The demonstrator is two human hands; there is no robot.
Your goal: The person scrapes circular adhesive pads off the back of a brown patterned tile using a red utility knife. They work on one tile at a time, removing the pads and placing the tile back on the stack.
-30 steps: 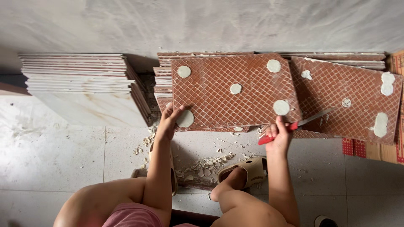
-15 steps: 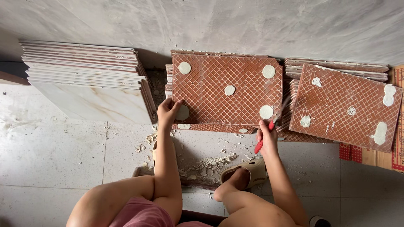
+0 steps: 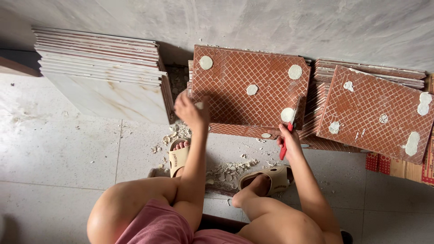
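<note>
Tile (image 3: 246, 90), red-brown side up with pale round blobs on its grid, lies on top of a stack against the wall, between a stack of white tiles (image 3: 104, 72) and another red tile (image 3: 375, 113). The person crouches before it, both arms stretched forward. Left hand (image 3: 191, 110) rests at the tile's near left corner, fingers curled over the edge. Right hand (image 3: 287, 138) is closed round the red handle of a scraper (image 3: 289, 131), wrist bent, its blade laid against the blob at the near right. Pale chips (image 3: 226, 171) litter the floor by the sandals (image 3: 266, 178).
</note>
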